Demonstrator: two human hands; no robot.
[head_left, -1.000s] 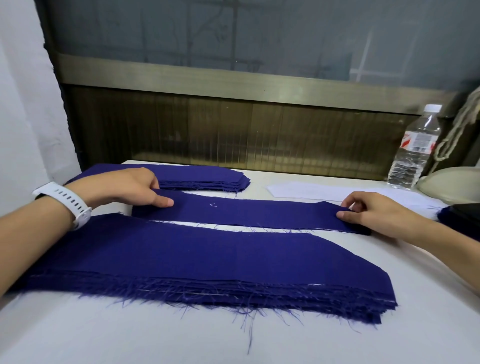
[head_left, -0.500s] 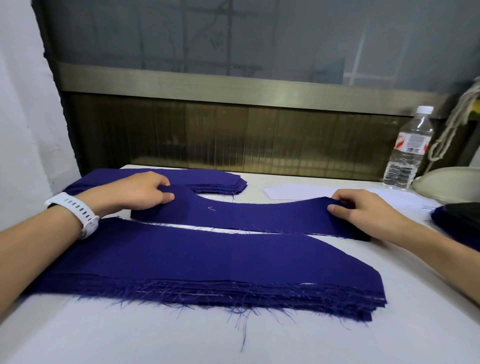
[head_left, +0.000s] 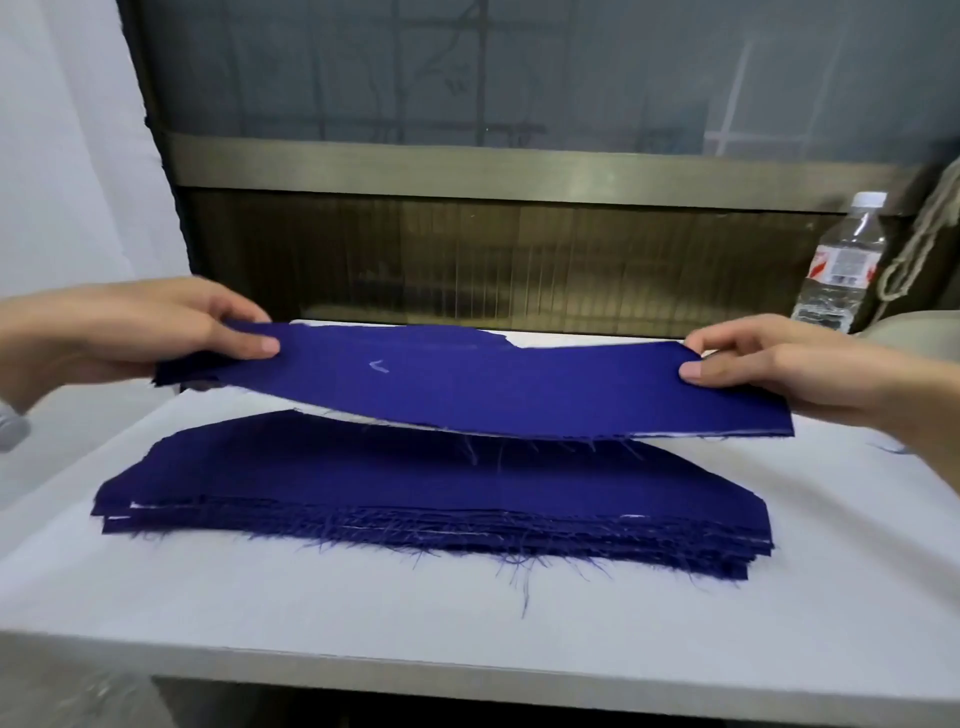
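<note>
A long strip of dark blue cloth (head_left: 483, 387) with a small white chalk mark hangs in the air above the white table (head_left: 467, 613). My left hand (head_left: 156, 332) pinches its left end, thumb on top. My right hand (head_left: 769, 364) pinches its right end the same way. The strip sags a little in the middle. Below it, nearer the front edge, lies a stack of dark blue cut cloth pieces (head_left: 415, 499) with frayed threads along its front. The stack at the back of the table is hidden behind the lifted strip.
A clear plastic water bottle (head_left: 844, 265) stands at the back right, beside a hanging rope (head_left: 919, 244). A brown panel and window frame (head_left: 519, 171) close the far side. The table's front edge runs across the bottom. White sheets lie under the strip's right part.
Both hands have taken hold of the strip's ends and lifted it off the table toward me. The camera has pulled back, showing the table's front edge.
</note>
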